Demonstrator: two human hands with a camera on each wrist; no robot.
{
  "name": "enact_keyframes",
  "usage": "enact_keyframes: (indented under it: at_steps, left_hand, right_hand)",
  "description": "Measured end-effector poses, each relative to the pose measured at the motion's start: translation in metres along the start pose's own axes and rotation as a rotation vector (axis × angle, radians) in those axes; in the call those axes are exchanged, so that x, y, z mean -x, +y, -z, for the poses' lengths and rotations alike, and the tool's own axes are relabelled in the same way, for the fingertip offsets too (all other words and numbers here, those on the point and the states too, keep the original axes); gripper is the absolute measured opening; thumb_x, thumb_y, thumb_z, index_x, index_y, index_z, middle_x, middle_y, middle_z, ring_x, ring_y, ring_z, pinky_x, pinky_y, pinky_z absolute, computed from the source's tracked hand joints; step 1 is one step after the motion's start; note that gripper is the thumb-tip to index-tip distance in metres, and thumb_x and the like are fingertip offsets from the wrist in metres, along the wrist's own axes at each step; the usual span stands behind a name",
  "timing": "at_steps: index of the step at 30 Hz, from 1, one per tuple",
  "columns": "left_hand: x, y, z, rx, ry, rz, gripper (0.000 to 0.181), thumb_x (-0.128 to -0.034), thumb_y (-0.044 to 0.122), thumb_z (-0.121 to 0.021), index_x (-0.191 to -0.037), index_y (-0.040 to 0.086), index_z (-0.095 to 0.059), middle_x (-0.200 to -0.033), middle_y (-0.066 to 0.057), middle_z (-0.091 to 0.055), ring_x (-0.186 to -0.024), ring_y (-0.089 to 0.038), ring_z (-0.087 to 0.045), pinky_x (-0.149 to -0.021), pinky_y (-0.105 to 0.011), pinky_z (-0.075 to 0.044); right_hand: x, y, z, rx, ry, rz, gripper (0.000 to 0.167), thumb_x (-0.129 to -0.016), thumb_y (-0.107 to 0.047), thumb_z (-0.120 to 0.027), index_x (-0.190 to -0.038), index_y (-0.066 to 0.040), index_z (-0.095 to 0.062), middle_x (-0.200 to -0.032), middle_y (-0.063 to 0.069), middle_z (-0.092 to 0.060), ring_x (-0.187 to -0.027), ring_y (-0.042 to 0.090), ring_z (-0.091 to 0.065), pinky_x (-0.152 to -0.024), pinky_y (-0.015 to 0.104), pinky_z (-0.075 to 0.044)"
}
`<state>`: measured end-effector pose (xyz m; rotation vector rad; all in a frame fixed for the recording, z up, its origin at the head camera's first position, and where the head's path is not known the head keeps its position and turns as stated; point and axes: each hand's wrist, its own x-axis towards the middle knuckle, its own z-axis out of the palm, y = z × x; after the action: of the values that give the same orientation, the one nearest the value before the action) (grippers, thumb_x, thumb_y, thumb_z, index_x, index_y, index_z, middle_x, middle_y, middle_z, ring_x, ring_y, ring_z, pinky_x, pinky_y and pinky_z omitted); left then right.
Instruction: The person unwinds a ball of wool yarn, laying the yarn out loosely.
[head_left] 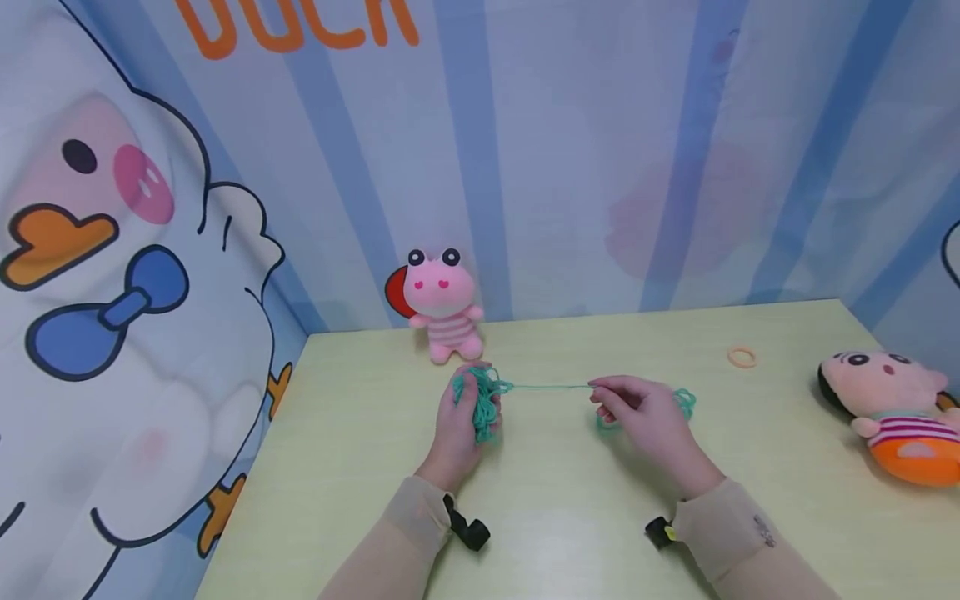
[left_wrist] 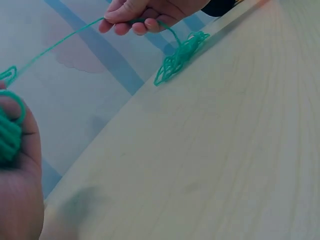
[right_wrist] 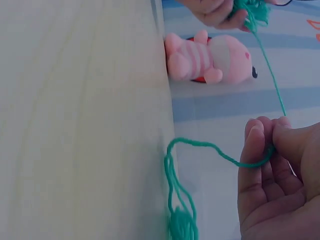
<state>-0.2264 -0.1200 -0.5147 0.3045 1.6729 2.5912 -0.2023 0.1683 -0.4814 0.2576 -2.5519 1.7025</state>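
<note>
My left hand [head_left: 454, 440] grips the yarn bundle [head_left: 486, 407] toward the far edge of the table [head_left: 558, 517] | right hand [head_left: 654, 421] pinches the taut strand [head_left: 551, 387] | partway, I judge: bundle gathered, loose pile [left_wrist: 182, 57] remaining

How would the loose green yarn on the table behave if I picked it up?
The loose yarn would probably flop, since its loops lie slack. It might tangle, as its strands overlap. It should feel light, being thin strands loosely piled.
</note>
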Motion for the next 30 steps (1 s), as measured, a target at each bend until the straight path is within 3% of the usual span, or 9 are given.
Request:
enact_keyframes:
  at_steps: [3, 7, 10, 14, 19, 25, 30]
  left_hand:
    - [0.000, 0.001, 0.002, 0.017, 0.011, 0.007, 0.056, -0.1108, 0.058, -0.058, -0.144, 0.013, -0.053, -0.090, 0.003, -0.060, -0.071, -0.007, -0.056, -0.053, -0.020, -0.045]
    - [0.000, 0.002, 0.001, -0.008, 0.025, 0.018, 0.022, -0.1110, 0.029, -0.065, -0.128, 0.016, -0.064, -0.088, 0.003, -0.064, -0.068, -0.008, -0.057, -0.054, -0.021, -0.049]
    - [0.000, 0.002, 0.001, -0.038, 0.033, 0.019, 0.010, -0.1075, 0.015, -0.068, -0.118, 0.016, -0.066, -0.095, 0.001, -0.070, -0.072, -0.011, -0.063, -0.060, -0.023, -0.058]
    - [-0.001, 0.001, 0.000, -0.025, 0.041, 0.022, 0.009, -0.1104, 0.011, -0.062, -0.119, 0.013, -0.064, -0.107, -0.003, -0.073, -0.081, -0.014, -0.072, -0.068, -0.027, -0.065]
    - [-0.003, 0.000, 0.000, -0.015, 0.068, 0.035, 0.011, -0.1123, 0.016, -0.056, -0.123, 0.014, -0.060, -0.105, -0.003, -0.070, -0.076, -0.016, -0.072, -0.061, -0.027, -0.063]
    - [-0.003, 0.000, 0.000, -0.076, 0.133, 0.032, 0.019, -0.1088, 0.017, -0.063, -0.128, 0.017, -0.063, -0.094, 0.001, -0.065, -0.069, -0.011, -0.062, -0.053, -0.024, -0.052]
    - [-0.002, 0.001, 0.001, -0.154, 0.141, 0.037, 0.030, -0.1060, 0.021, -0.073, -0.134, 0.013, -0.065, -0.097, 0.003, -0.067, -0.069, -0.012, -0.059, -0.058, -0.024, -0.053]
  right_hand:
    - [0.003, 0.004, 0.010, 0.014, 0.026, -0.011, 0.027, -0.108, -0.015, -0.071, -0.131, -0.001, -0.077, -0.115, 0.021, -0.082, -0.088, 0.018, -0.081, -0.079, 0.026, -0.067]
    - [0.006, 0.009, 0.023, 0.046, 0.069, -0.013, 0.028, -0.108, -0.018, -0.072, -0.129, -0.001, -0.078, -0.112, 0.020, -0.083, -0.084, 0.012, -0.080, -0.077, 0.025, -0.067]
    - [0.008, 0.011, 0.032, 0.072, 0.099, -0.016, 0.029, -0.109, -0.020, -0.071, -0.129, 0.000, -0.077, -0.110, 0.021, -0.082, -0.082, 0.008, -0.078, -0.076, 0.023, -0.066]
    - [0.011, 0.013, 0.044, 0.081, 0.138, -0.030, 0.031, -0.111, -0.021, -0.068, -0.132, 0.001, -0.075, -0.114, 0.024, -0.081, -0.083, 0.008, -0.078, -0.077, 0.020, -0.066]
    - [0.016, 0.020, 0.058, 0.117, 0.192, -0.043, 0.034, -0.112, -0.024, -0.065, -0.134, 0.001, -0.074, -0.118, 0.026, -0.080, -0.083, 0.006, -0.078, -0.075, 0.017, -0.064]
    - [0.018, 0.030, 0.073, 0.198, 0.244, -0.097, 0.038, -0.114, -0.030, -0.062, -0.135, 0.000, -0.074, -0.118, 0.025, -0.080, -0.082, -0.002, -0.073, -0.073, 0.010, -0.059]
    - [0.017, 0.036, 0.082, 0.275, 0.276, -0.167, 0.040, -0.114, -0.033, -0.060, -0.136, -0.002, -0.073, -0.118, 0.022, -0.081, -0.082, -0.003, -0.071, -0.072, 0.007, -0.054]
